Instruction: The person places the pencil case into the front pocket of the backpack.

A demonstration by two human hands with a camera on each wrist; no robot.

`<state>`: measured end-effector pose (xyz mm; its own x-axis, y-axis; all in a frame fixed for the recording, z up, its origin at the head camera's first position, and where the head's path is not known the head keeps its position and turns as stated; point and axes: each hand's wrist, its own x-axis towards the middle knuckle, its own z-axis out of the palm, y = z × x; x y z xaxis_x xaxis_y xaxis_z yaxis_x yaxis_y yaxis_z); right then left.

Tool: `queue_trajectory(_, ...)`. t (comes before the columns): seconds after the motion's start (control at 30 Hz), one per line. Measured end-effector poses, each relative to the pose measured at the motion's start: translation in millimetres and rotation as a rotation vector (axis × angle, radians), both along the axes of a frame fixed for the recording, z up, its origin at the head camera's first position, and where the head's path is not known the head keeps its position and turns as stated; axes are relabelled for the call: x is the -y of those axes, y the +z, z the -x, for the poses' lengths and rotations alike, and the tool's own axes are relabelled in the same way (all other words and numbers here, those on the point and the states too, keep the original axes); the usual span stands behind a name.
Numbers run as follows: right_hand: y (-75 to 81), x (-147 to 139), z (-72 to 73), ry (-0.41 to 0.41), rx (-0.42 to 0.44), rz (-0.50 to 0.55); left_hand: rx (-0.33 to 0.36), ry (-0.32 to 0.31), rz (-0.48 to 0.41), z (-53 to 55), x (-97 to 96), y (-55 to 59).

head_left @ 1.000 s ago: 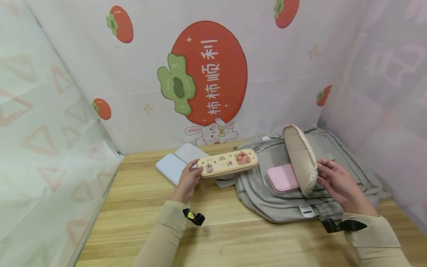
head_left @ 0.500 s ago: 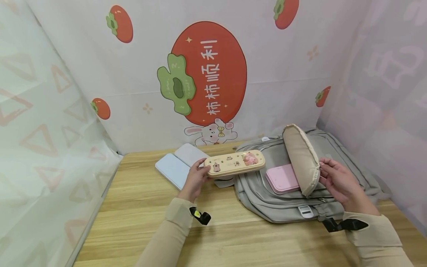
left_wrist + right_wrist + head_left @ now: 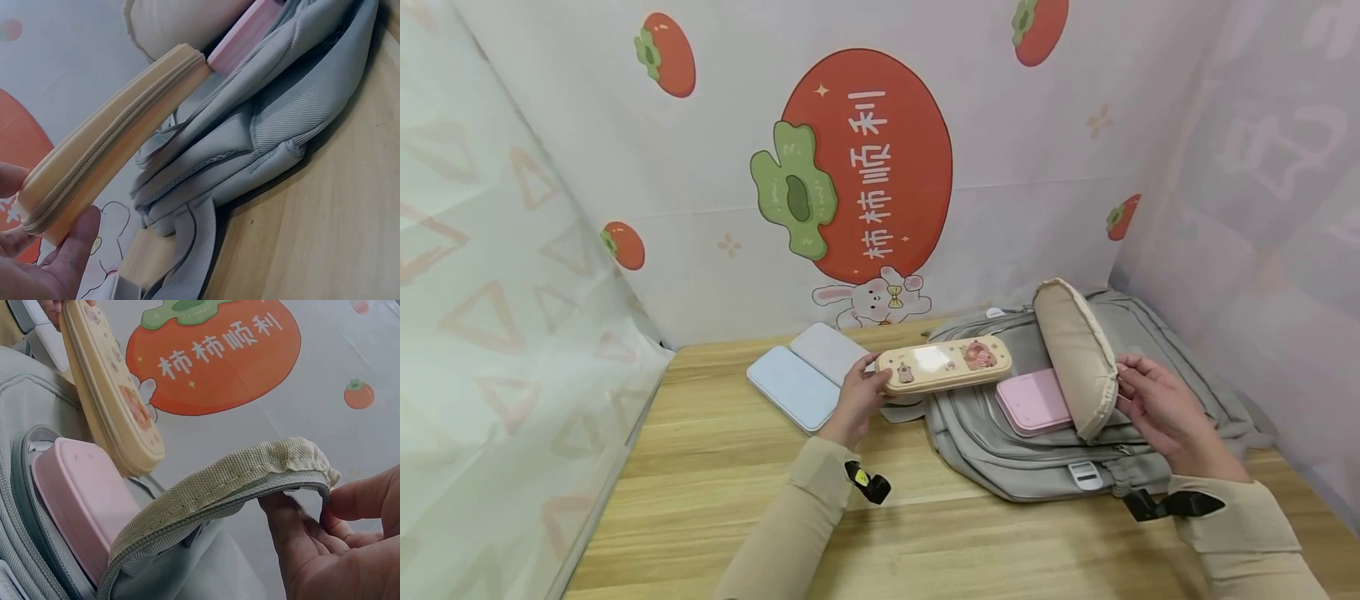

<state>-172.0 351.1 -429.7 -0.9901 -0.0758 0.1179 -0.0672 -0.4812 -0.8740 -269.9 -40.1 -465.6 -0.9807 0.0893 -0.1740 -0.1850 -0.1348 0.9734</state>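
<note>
My left hand (image 3: 859, 398) pinches one end of a cream zippered pencil case (image 3: 943, 365) printed with small cartoon pictures. The case is held up, and its far end overlaps the grey backpack (image 3: 970, 433) in the head view. The backpack lies on the table with a beige-lined pocket flap (image 3: 1073, 358) raised. My right hand (image 3: 1161, 408) pinches this flap by its zippered edge (image 3: 219, 506). A pink case (image 3: 1033, 402) sits partly inside the opened pocket, and the flap hides its right end in the head view. The left wrist view shows the zipper (image 3: 119, 134) along the cream case's side.
Left of the backpack, a light blue flat case (image 3: 795, 387) and a whitish one (image 3: 831, 354) lie side by side on the wooden table (image 3: 700, 467). A grey strap (image 3: 194, 250) trails from the backpack. Printed cloth (image 3: 1015, 208) stands behind the table.
My left hand has carried the cream pencil case to the right, toward the pink case and the raised flap. The right hand keeps its grip on the flap, nearly still.
</note>
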Motion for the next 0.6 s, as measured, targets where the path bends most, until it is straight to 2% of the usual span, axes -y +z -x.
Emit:
queue_trajectory(0.27, 0.8, 2, -0.9, -0.049, -0.005, -0.068, -0.002, -0.011, 0.031, 2.5, -20.1, -7.0)
queue_trajectory(0.6, 2.2, 12, -1.8, -0.129, 0.01, -0.173, 0.005, -0.052, 0.025, 2.0, -37.0, -10.3)
